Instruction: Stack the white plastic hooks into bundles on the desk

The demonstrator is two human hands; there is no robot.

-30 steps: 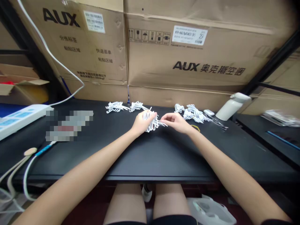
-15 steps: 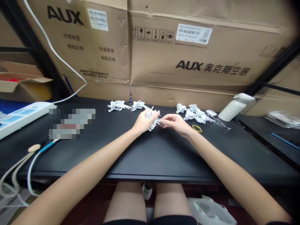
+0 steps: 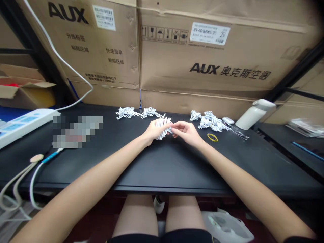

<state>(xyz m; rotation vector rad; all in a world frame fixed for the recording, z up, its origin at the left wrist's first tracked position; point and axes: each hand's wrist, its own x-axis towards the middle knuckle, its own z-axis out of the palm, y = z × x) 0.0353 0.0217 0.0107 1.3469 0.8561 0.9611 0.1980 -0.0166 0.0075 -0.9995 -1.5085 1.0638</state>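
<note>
My left hand (image 3: 152, 131) is closed round a bunch of small white hooks (image 3: 162, 127) held just above the black table (image 3: 162, 165). My right hand (image 3: 186, 131) meets it from the right, fingers pinched on the tips of the same bunch. Two tied bundles of white hooks (image 3: 126, 112) (image 3: 150, 112) lie behind my left hand. A loose heap of white hooks (image 3: 209, 121) lies beyond my right hand, with a yellow rubber band (image 3: 212, 137) in front of it.
Large AUX cardboard boxes (image 3: 202, 60) stand along the table's back. A white dispenser (image 3: 254, 113) leans at the back right. At left lie a white power strip (image 3: 22, 124), its cable and a blurred item (image 3: 76, 130). My knees show below the table edge.
My right hand has slid left along the hook tips until it touches my left hand. The protruding ends of the bunch have been pushed in.
</note>
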